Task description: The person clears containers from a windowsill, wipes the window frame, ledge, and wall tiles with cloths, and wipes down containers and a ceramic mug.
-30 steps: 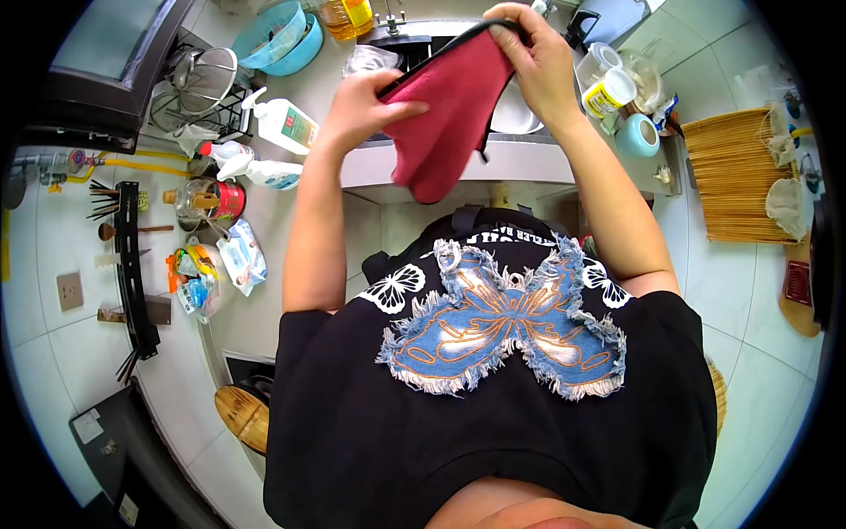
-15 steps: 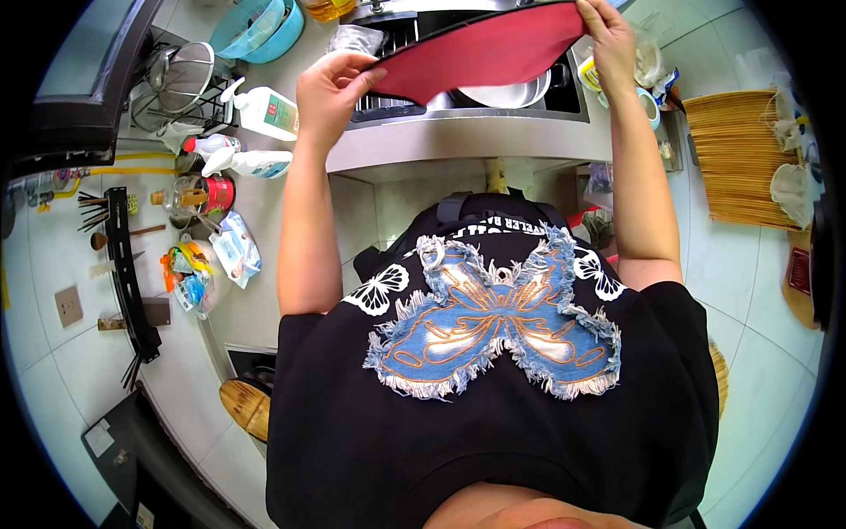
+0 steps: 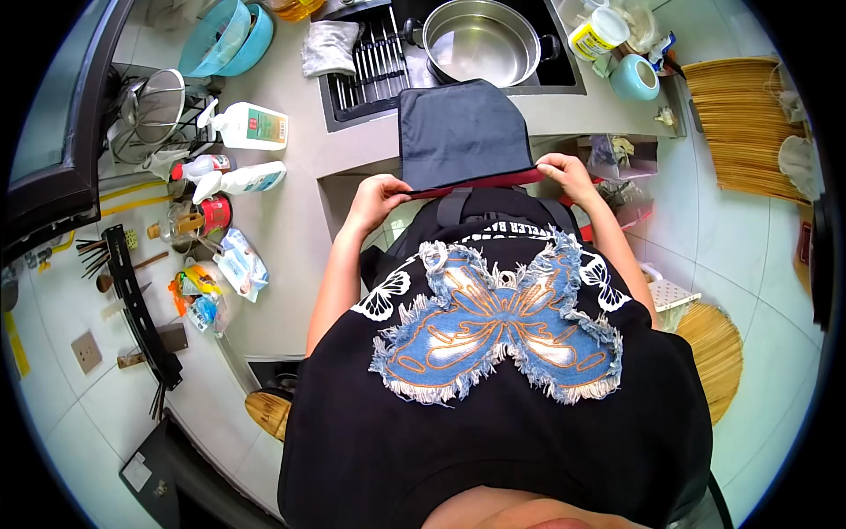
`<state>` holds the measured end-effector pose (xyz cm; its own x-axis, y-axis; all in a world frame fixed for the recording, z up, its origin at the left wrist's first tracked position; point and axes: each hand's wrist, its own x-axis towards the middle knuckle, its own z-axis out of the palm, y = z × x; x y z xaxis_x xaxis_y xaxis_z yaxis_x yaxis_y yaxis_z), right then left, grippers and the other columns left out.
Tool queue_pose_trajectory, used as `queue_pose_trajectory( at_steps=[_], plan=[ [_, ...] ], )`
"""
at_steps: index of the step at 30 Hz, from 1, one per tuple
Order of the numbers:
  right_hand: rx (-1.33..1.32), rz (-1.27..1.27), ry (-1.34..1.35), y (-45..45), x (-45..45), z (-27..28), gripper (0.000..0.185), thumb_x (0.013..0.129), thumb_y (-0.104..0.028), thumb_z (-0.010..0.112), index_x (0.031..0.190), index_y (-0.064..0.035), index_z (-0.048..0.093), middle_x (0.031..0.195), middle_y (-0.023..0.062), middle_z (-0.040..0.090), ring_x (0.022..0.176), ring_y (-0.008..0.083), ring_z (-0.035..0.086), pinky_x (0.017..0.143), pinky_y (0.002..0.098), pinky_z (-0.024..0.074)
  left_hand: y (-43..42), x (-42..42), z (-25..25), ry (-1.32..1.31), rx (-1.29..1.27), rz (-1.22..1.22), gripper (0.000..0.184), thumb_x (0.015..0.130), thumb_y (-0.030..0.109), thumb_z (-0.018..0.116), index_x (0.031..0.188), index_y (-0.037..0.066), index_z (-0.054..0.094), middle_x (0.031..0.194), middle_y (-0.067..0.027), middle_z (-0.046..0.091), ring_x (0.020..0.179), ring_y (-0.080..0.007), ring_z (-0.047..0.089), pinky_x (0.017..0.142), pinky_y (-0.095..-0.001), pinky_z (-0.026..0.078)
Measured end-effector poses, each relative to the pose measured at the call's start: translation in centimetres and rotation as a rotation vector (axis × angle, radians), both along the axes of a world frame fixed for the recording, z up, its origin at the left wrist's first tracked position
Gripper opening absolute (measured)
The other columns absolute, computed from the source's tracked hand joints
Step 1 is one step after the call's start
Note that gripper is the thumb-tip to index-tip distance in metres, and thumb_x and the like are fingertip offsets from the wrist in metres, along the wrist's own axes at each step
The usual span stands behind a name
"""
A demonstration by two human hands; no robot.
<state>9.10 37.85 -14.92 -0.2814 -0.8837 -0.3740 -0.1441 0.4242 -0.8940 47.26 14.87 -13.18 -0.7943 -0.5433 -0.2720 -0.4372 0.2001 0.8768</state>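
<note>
A dark grey cloth [image 3: 463, 132] with a red underside and black edging is stretched between my two hands, in front of the counter edge. My left hand [image 3: 379, 201] pinches its near left corner. At the near right corner, my right hand [image 3: 568, 176] grips the same edge between thumb and fingers. The far part of the cloth rests against the counter front and reaches up near the pot. Just beyond it stands a steel pot [image 3: 480, 53] with black handles, which looks to hold clear liquid.
A grey rag [image 3: 330, 48] lies by a slatted rack [image 3: 379, 62]. Pump bottles [image 3: 251, 126], a wet-wipes pack [image 3: 241, 264] and blue basins [image 3: 231, 40] stand on the left. To the right are a white tub [image 3: 599, 33] and a turquoise jar [image 3: 634, 79].
Both hands have come down and closer to my body with the cloth. Its grey side now faces up, where red showed before. The pot is now uncovered to view.
</note>
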Motion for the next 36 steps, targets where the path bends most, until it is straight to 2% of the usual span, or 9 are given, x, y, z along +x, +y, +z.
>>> queue_pose_trajectory(
  at_steps=[12,17,18,20,21,23,26,32,36],
  plan=[
    [-0.197,-0.333,0.221,-14.1,-8.8,-5.8,0.030,0.096,-0.026,0.071,0.117,-0.0034,0.072,0.093,0.0029,0.073,0.080,0.0130,0.065,0.073,0.0312,0.0523,-14.3,-14.8,-4.8,0.209,-0.139,0.412,0.021,0.088,0.010,0.077,0.108,0.004,0.077,0.095,-0.0074,0.079,0.084,-0.0116,0.073,0.076,-0.0279,0.057],
    [-0.056,-0.317,0.708,-10.0,-7.4,-8.8,0.029,0.092,-0.026,0.074,0.110,-0.0039,0.068,0.098,0.0080,0.073,0.086,0.0184,0.070,0.074,0.0343,0.0554,-10.8,-11.0,-9.4,-0.148,-0.339,0.588,0.016,0.088,0.022,0.076,0.095,0.008,0.077,0.083,-0.0105,0.076,0.079,-0.0194,0.073,0.075,-0.0352,0.056],
    [0.040,-0.335,0.451,-10.0,-10.1,-9.4,0.029,0.092,-0.028,0.074,0.106,-0.0037,0.067,0.096,0.0070,0.072,0.082,0.0174,0.069,0.068,0.0340,0.0543,-11.4,-12.4,-10.7,-0.364,-0.375,0.482,0.021,0.090,0.030,0.074,0.087,0.009,0.076,0.073,-0.0096,0.073,0.068,-0.0198,0.070,0.067,-0.0366,0.054],
    [0.380,-0.345,0.038,-6.9,-9.2,-11.2,0.034,0.092,-0.031,0.074,0.108,-0.0029,0.064,0.099,0.0074,0.071,0.074,0.0161,0.068,0.057,0.0332,0.0509,-9.1,-8.4,-16.1,-0.468,-0.065,0.534,0.043,0.093,0.046,0.071,0.080,0.006,0.074,0.068,-0.0063,0.072,0.055,-0.0209,0.065,0.059,-0.0402,0.053],
    [0.599,-0.329,-0.123,-5.7,-8.8,-12.7,0.039,0.092,-0.033,0.075,0.113,-0.0023,0.063,0.105,0.0088,0.069,0.070,0.0159,0.067,0.051,0.0326,0.0485,-7.2,-8.1,-13.7,-0.496,0.260,0.575,0.051,0.093,0.053,0.071,0.097,0.002,0.073,0.090,-0.0134,0.077,0.078,-0.0256,0.073,0.070,-0.0418,0.058],
    [0.616,-0.455,-0.328,-4.1,-7.5,-14.0,0.055,0.091,-0.038,0.077,0.125,-0.0006,0.057,0.122,0.0136,0.064,0.091,0.0225,0.069,0.067,0.0371,0.0551,-5.3,-8.3,-13.7,-0.318,0.709,0.756,0.067,0.092,0.056,0.071,0.120,-0.005,0.067,0.123,-0.0240,0.070,0.117,-0.0369,0.068,0.095,-0.0511,0.055],
    [0.485,-0.452,-0.557,-6.3,-8.0,-15.3,0.072,0.085,-0.042,0.083,0.137,-0.0036,0.051,0.135,0.0138,0.058,0.125,0.0289,0.055,0.096,0.0441,0.0512,-5.2,-11.5,-13.7,0.020,1.057,0.936,0.079,0.088,0.052,0.078,0.138,-0.005,0.054,0.136,-0.0273,0.061,0.123,-0.0423,0.062,0.103,-0.0545,0.051],
    [0.609,-0.547,-0.658,-9.6,-7.9,-12.2,0.028,0.087,-0.034,0.083,0.103,-0.0152,0.069,0.098,-0.0001,0.071,0.100,0.0172,0.068,0.097,0.0387,0.0523,-5.7,-13.1,-13.8,0.043,1.231,1.083,0.039,0.092,0.022,0.077,0.122,0.003,0.063,0.128,-0.0185,0.068,0.126,-0.0342,0.061,0.108,-0.0488,0.050],
    [0.318,-0.634,-0.734,-10.6,-8.5,-8.7,0.026,0.090,-0.025,0.078,0.111,-0.0132,0.068,0.107,0.0041,0.070,0.102,0.0208,0.067,0.096,0.0409,0.0544,-6.1,-12.4,-11.0,0.122,1.305,1.100,0.024,0.092,0.010,0.073,0.114,0.004,0.066,0.121,-0.0143,0.070,0.118,-0.0296,0.065,0.106,-0.0458,0.052]
  ],
)
